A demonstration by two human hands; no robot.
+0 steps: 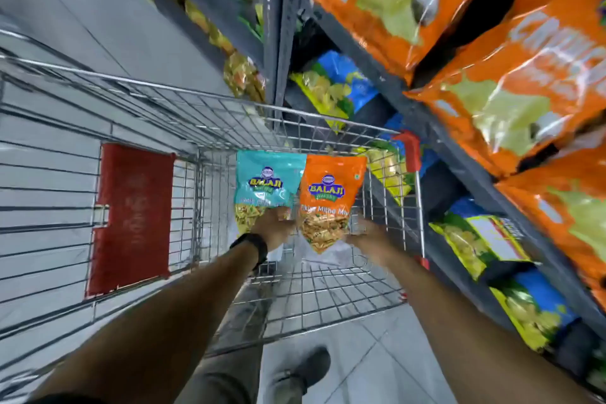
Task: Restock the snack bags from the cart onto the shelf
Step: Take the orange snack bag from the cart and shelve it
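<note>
A red flap (131, 216) hangs at the left end of the wire cart (183, 128). Over the basket, the left hand (273, 228) grips a teal bag (267, 185) by its bottom edge. Just beside it, touching, the right hand (367, 233) grips an orange bag (329, 200). The shelf (436, 141) on the right holds more bags.

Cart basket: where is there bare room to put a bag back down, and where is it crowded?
The wire floor of the cart is bare between the forearms, and the folded red child seat borders more bare mesh. The left hand grips the teal bag, the right hand the orange bag. The shelf at right is crowded with large orange packs.
</note>
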